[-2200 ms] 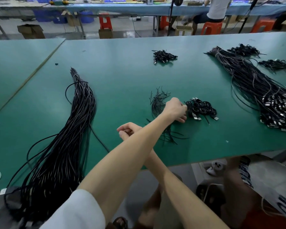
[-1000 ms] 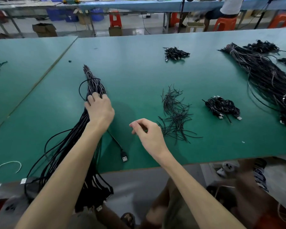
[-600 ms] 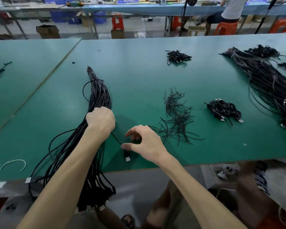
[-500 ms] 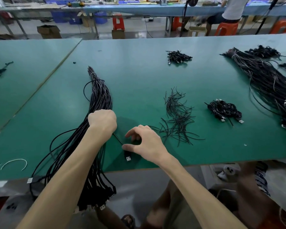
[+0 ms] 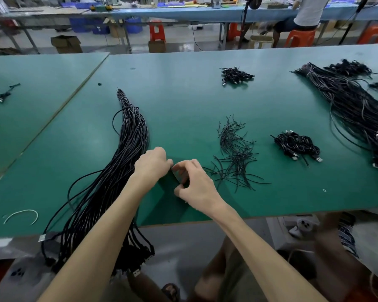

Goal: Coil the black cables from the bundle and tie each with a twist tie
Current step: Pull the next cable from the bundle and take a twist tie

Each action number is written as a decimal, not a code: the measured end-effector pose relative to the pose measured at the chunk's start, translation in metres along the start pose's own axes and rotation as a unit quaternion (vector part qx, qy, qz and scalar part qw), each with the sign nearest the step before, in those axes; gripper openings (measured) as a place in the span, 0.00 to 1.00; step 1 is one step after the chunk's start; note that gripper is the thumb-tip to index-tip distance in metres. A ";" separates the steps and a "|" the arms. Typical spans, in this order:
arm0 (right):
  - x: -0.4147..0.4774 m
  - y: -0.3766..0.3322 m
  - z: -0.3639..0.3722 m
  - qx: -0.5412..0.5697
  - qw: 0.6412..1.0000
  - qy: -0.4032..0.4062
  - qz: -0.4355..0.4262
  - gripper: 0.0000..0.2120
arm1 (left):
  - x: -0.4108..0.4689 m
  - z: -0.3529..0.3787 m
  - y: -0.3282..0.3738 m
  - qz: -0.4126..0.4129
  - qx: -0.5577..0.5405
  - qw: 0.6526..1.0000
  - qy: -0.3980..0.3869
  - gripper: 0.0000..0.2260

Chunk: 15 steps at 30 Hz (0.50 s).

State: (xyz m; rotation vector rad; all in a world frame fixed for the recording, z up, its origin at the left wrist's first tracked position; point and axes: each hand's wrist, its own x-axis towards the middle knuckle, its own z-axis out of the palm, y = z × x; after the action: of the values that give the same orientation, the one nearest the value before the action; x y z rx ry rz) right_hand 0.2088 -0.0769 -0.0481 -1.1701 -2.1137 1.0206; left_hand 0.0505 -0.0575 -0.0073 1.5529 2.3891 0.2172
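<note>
Head view, seated at a green surface (image 5: 183,101).

- Bundle of black cables (image 5: 131,144): lies at 10 o'clock from the hands. Its tied tip points to 12, and the body sweeps down toward 7 and spills over the near edge, where the plugs hang free. One cable loops out on the 9 o'clock side.
- Left hand (image 5: 152,165): knuckles up, just at the bundle's 3 o'clock flank. Its fingers are tucked under and hidden, so I cannot tell what they have, if anything.
- Right hand (image 5: 195,185): touching or nearly touching the left hand on its 3 o'clock side. The fingers are curled, with thumb and forefinger clamped on a dark cable end (image 5: 179,178) in the gap between the two hands. Detail there is blurred.
- Twist ties (image 5: 236,155): a loose black scatter at 2 o'clock from the right hand, the nearest strands just beside its knuckles.
- Coiled cables (image 5: 297,146): a small heap at 3 o'clock of the ties, plugs showing.
- Smaller heap (image 5: 236,75): far side, at 12 o'clock.
- Second large bundle (image 5: 354,110): right side, running from 1 to 4 o'clock.
- White tie (image 5: 20,214): curved, near the edge at 8 o'clock.
- Background at 12 to 1 o'clock: another bench, red stools, and a seated person (image 5: 303,16).
</note>
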 end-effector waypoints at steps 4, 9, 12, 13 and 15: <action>0.003 0.000 -0.005 0.160 0.982 0.099 0.029 0.14 | -0.009 -0.004 0.002 0.060 -0.098 0.992 -0.056 0.09; 0.005 0.000 -0.006 0.209 0.964 0.146 0.070 0.12 | -0.035 -0.014 -0.004 0.168 -0.221 0.946 -0.164 0.06; 0.006 -0.001 -0.004 0.169 0.977 0.119 0.049 0.17 | -0.043 -0.028 -0.016 0.224 -0.257 0.915 -0.214 0.08; 0.006 -0.001 -0.004 0.162 0.980 0.110 0.041 0.18 | -0.045 -0.029 -0.018 0.240 -0.252 0.908 -0.232 0.09; 0.006 -0.001 -0.006 0.155 0.984 0.085 0.023 0.19 | -0.046 -0.026 -0.018 0.263 -0.235 0.897 -0.266 0.07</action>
State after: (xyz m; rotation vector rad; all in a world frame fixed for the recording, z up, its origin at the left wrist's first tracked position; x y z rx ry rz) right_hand 0.2099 -0.0698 -0.0437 -1.1110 -1.7304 1.1765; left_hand 0.0440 -0.1059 0.0190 1.6954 1.3465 0.3847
